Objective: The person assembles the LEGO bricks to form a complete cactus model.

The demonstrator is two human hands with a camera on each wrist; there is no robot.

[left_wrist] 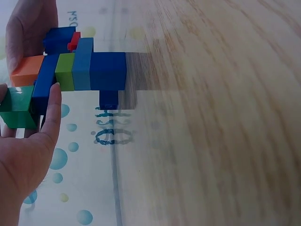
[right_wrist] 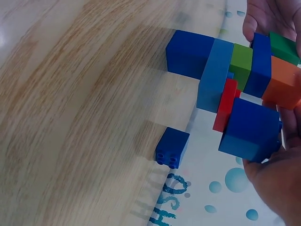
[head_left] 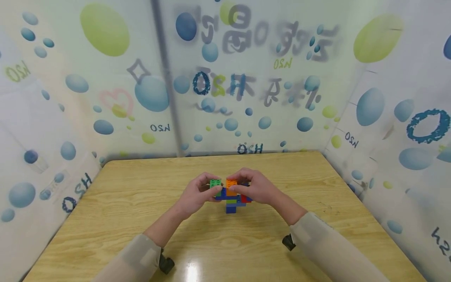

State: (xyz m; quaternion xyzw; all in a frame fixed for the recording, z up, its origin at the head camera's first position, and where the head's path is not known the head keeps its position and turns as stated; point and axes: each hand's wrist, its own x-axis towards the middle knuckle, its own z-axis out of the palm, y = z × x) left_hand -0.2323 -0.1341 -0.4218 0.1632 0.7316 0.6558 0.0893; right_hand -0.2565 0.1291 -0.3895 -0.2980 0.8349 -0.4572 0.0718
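Note:
A stack of toy building blocks stands on the wooden table. At its base is a dark blue block; above come a lighter blue block, a lime green block and a long dark blue block. On top, my left hand grips a green block on the left side. Beside it, my right hand pinches an orange block. A red block and a large blue block sit on the right side of the stack.
A small blue block lies on the table apart from the stack, seen in the right wrist view. Behind the table hangs a white curtain printed with blue and green dots. Dark wrist cameras sit at both sleeves.

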